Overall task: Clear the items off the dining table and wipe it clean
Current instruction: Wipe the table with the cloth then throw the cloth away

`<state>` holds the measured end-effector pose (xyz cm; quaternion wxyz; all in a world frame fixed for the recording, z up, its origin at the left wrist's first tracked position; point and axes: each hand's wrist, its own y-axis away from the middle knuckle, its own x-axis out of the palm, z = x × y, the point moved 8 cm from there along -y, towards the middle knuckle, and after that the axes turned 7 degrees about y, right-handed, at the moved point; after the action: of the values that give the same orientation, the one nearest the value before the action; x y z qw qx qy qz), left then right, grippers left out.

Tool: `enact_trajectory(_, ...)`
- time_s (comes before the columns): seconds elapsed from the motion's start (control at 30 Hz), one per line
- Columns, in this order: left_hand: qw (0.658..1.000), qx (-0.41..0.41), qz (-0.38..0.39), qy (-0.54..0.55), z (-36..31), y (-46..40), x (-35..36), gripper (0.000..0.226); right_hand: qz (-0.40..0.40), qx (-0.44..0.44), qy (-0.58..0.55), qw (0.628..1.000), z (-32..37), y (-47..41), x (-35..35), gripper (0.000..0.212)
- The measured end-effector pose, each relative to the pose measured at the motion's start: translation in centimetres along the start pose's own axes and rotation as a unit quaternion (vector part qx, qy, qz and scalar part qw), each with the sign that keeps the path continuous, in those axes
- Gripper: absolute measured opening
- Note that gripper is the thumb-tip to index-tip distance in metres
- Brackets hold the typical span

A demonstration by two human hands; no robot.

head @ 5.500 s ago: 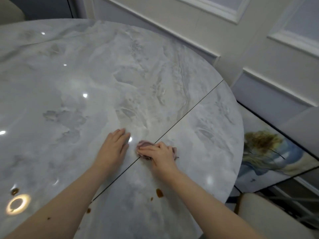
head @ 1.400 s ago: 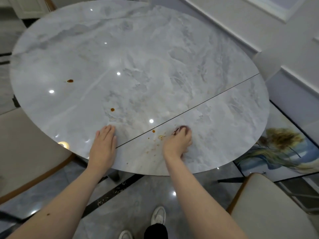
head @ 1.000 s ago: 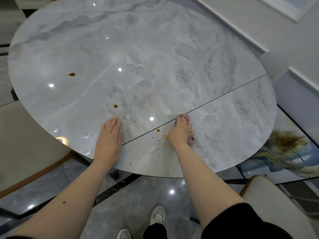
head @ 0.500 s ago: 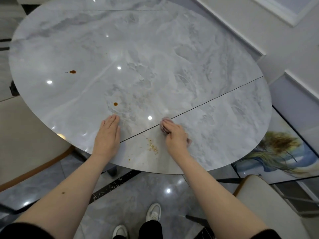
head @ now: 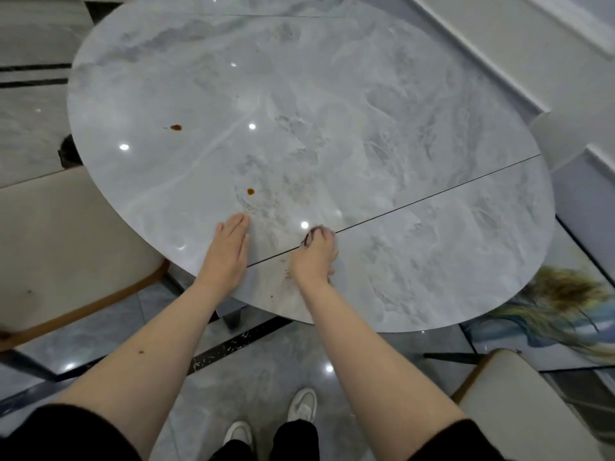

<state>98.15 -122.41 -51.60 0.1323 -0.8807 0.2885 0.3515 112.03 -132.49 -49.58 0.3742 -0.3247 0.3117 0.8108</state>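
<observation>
The round grey marble dining table [head: 332, 111] fills the view, with a dark seam [head: 432, 196] running across its right part. My left hand [head: 229, 251] lies flat on the top near the front edge, fingers straight. My right hand [head: 314, 257] presses a small pinkish cloth [head: 314, 231] onto the seam; only the cloth's tip shows beyond my fingers. Small brown crumbs [head: 287, 271] lie just left of my right wrist. Two brown sauce drops stay on the top, one [head: 250, 191] above my left hand and one [head: 175, 127] farther left.
A beige chair seat [head: 60, 244] stands at the table's left, another chair [head: 519, 404] at the lower right. A framed painting [head: 565, 304] leans on the floor by the white panelled wall [head: 499, 44]. My white shoes [head: 301, 404] stand on glossy grey tiles.
My right hand with the cloth has slid a little left along the seam, over the crumb patch, which now looks smaller. My left hand has stayed flat in place.
</observation>
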Motion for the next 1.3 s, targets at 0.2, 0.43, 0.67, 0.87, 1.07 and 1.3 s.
enact_trajectory(0.2, 1.0, -0.011, -0.012, -0.003, -1.1, 0.7, -0.3, 0.046, -0.013, -0.278, 0.048, 0.959, -0.3, -0.2, -4.1, 0.055)
enact_trajectory(0.43, 0.996, -0.049, -0.067, -0.021, -0.5, 2.7, -1.2, 0.046, 0.097, -0.691, 0.275, 0.662, -5.1, 5.8, -5.2, 0.04)
enact_trajectory(0.67, 0.992, -0.075, -0.1, -0.022, 0.4, 4.1, -1.4, 0.045, 0.189, -0.772, 0.306, 0.524, -6.3, 6.5, -0.6, 0.051)
enact_trajectory(0.87, 0.992, -0.052, -0.101, -0.051, 0.9, 4.3, -1.4, 0.051, 0.171, -0.782, 0.293, 0.523, -2.5, 7.0, 2.9, 0.043)
enact_trajectory(1.07, 0.99, -0.057, -0.121, -0.047, 0.9, 4.7, -1.8, 0.048, 0.114, -0.748, 0.296, 0.583, 2.4, 3.9, 3.9, 0.043)
enact_trajectory(1.3, 0.988, -0.033, -0.121, -0.095, 1.0, 3.3, -3.4, 0.044, 0.072, -0.704, 0.231, 0.668, 1.2, 3.1, 0.2, 0.046)
